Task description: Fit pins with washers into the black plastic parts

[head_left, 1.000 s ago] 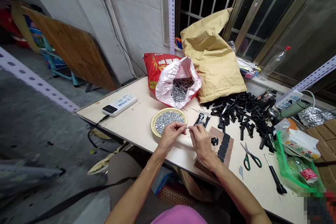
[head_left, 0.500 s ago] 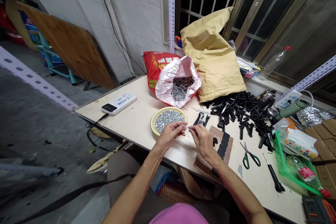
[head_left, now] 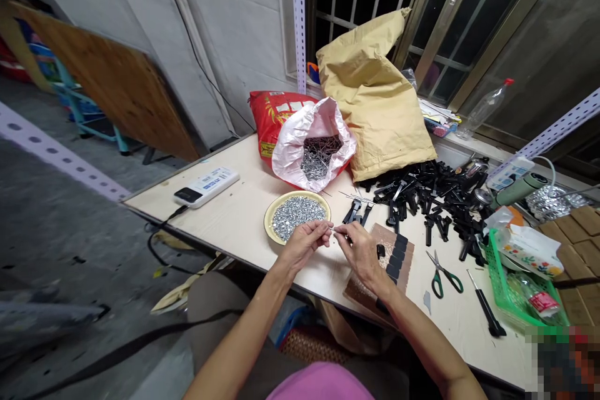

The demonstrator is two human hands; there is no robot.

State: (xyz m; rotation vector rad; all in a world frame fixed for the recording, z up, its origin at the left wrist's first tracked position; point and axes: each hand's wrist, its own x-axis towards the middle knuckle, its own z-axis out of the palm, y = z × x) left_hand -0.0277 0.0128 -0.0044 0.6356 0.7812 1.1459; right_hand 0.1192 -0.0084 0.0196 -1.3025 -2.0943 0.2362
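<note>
My left hand and my right hand meet over the near edge of the pale table, fingertips pinched together. Between them runs a thin metal pin, with each hand closed on one end. Just behind my left hand stands a yellow plate heaped with small silver parts. Under my right hand lies a brown board carrying a row of black pieces. A white bag full of long metal pins gapes open behind the plate.
A heap of black plastic parts spreads to the right, below a tan paper sack. Green scissors, a black-handled tool and a green basket lie right. A white scale sits left.
My hands have stayed together at the same spot, fingers working the pin slightly. The camera has drifted a little, shifting the whole scene leftward.
</note>
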